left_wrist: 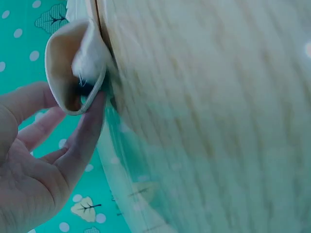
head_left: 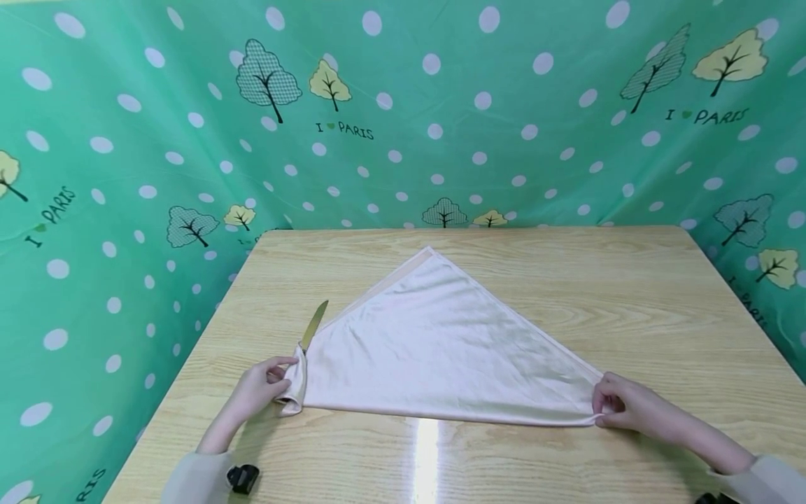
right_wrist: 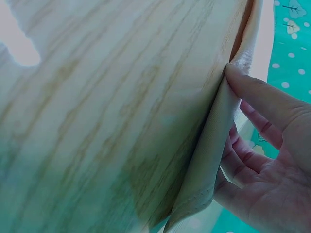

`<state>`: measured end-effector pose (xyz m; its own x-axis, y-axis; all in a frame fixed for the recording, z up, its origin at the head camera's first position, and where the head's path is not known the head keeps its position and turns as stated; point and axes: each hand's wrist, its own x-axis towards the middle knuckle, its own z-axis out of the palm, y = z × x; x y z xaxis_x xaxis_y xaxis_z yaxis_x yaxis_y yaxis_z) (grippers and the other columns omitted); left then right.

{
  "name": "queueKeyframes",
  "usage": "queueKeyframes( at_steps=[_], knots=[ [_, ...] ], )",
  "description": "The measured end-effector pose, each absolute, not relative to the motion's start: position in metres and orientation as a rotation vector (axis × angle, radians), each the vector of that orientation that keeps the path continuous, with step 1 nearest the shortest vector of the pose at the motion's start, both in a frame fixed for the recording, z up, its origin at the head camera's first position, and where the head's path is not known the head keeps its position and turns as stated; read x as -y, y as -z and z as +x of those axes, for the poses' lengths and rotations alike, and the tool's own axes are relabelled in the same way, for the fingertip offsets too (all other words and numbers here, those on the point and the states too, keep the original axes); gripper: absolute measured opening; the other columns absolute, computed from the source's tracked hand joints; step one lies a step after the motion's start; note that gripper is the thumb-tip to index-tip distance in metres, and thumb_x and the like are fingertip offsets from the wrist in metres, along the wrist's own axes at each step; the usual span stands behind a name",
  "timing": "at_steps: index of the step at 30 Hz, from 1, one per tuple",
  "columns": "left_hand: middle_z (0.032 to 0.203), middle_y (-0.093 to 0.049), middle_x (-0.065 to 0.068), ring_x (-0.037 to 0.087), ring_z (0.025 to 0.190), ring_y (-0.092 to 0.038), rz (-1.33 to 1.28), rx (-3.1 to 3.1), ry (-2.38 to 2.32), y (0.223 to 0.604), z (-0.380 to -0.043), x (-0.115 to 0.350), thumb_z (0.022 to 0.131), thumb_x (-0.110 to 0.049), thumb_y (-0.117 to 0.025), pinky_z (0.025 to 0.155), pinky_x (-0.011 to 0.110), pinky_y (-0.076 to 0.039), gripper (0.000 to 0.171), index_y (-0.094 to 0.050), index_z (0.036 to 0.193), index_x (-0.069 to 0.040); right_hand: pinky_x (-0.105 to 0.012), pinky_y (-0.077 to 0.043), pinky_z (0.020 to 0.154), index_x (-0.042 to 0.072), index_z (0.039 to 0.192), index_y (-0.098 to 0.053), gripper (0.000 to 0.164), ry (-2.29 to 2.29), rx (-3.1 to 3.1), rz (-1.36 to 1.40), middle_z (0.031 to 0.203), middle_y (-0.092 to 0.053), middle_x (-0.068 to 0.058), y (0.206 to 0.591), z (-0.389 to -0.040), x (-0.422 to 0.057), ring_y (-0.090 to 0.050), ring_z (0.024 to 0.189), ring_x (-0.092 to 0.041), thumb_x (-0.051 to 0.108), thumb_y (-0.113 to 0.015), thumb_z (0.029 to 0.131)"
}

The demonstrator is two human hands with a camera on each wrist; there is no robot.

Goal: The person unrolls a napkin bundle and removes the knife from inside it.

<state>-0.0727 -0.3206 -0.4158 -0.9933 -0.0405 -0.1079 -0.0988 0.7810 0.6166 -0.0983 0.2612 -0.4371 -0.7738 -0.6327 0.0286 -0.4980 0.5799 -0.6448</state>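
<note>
A pale satin cloth napkin (head_left: 434,343) lies folded into a triangle, its long edge toward me and its point away. At its left corner, a knife (head_left: 315,325) sticks out with its gold-coloured blade pointing away; the cloth wraps the handle. My left hand (head_left: 257,388) pinches this wrapped corner between thumb and fingers. In the left wrist view the cloth roll (left_wrist: 60,63) gapes like a tube, with something dark inside. At the opposite end, my right hand (head_left: 636,406) pinches the napkin near its right corner, thumb on the near edge, and the cloth tip (right_wrist: 197,199) hangs past the fingers.
The napkin lies on a light wood-grain table (head_left: 661,301). A green dotted curtain (head_left: 403,168) with printed trees surrounds its back and sides. Light reflects off the tabletop in front of the napkin. A black wrist device (head_left: 243,479) sits by the left sleeve.
</note>
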Motion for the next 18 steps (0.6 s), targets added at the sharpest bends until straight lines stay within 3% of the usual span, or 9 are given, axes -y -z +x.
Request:
queueKeyframes(
  at_steps=[9, 18],
  knots=[
    [0.078, -0.058, 0.008, 0.015, 0.067, -0.055, -0.127, -2.868, -0.988, 0.418, -0.071, 0.323, 0.074, 0.005, -0.06, 0.055, 0.023, -0.044, 0.034, -0.059, 0.109, 0.002, -0.017, -0.03, 0.05, 0.021, 0.074, -0.052, 0.021, 0.985, -2.621, -0.977, 0.073, -0.038, 0.014, 0.438, -0.097, -0.261, -0.036, 0.064, 0.002, 0.014, -0.071, 0.071],
    [0.091, -0.057, 0.011, 0.018, 0.075, -0.055, 0.007, -2.958, -0.958, 0.407, -0.062, 0.32, 0.074, 0.001, -0.063, 0.061, 0.025, -0.046, 0.028, -0.062, 0.102, 0.0, -0.018, -0.031, 0.05, 0.02, 0.074, -0.053, 0.017, 0.96, -2.589, -0.895, 0.073, -0.039, 0.011, 0.438, -0.099, -0.261, -0.036, 0.064, 0.001, 0.016, -0.07, 0.073]
  ],
)
